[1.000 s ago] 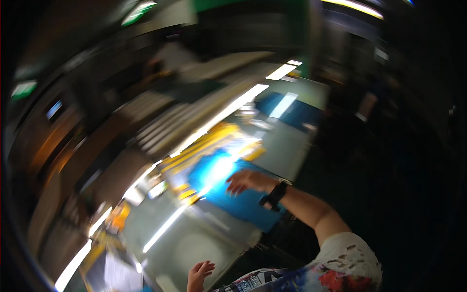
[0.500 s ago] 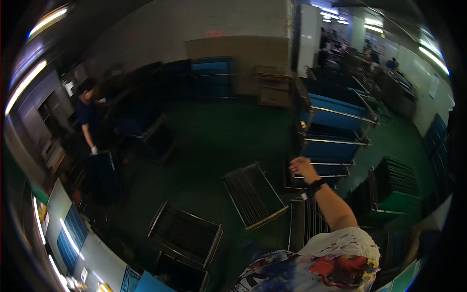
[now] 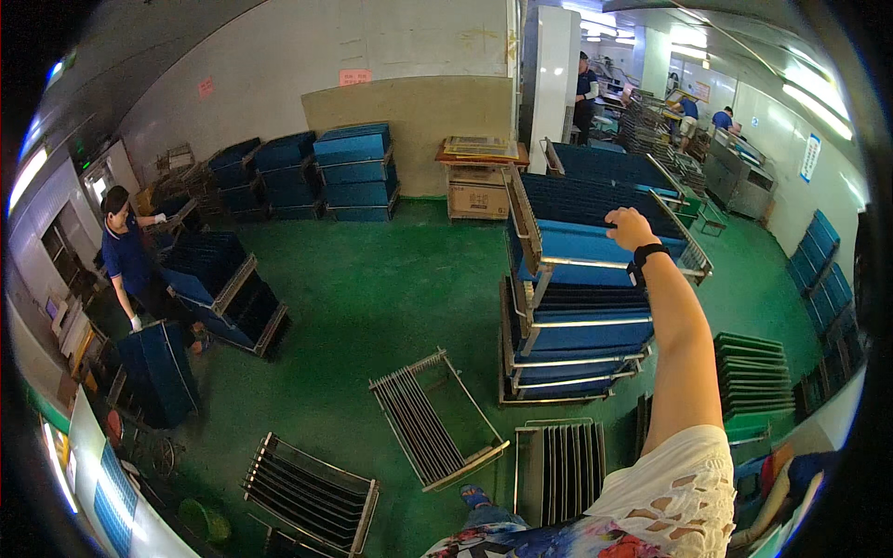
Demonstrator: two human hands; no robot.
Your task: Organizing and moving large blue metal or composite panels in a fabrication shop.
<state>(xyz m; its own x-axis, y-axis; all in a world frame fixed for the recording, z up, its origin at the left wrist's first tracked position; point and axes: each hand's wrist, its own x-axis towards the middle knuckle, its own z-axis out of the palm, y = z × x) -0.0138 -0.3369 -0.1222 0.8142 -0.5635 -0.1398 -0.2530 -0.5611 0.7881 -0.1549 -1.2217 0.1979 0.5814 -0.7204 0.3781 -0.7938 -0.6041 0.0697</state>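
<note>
My right hand (image 3: 631, 228) reaches out over the stacked metal racks (image 3: 595, 265), at the top edge of the blue panels (image 3: 581, 244) in the uppermost rack. Its fingers are curled and close together. Whether they grip a panel or only hover above it, I cannot make out. A black band (image 3: 646, 253) circles the wrist. The racks stand one on another, each filled with blue sheets set on edge. My left hand does not show.
Slotted metal racks (image 3: 433, 423) lie on the green floor near my foot (image 3: 474, 496). Green panels (image 3: 752, 381) stand at right. A co-worker (image 3: 130, 251) at left touches a dark blue rack load (image 3: 158, 372). More stacks (image 3: 355, 172) and a cardboard box (image 3: 477, 199) line the back wall.
My right arm has stretched farther out, the hand rising from the stack's lower front to its top rack. The view has shifted and is brighter and sharper.
</note>
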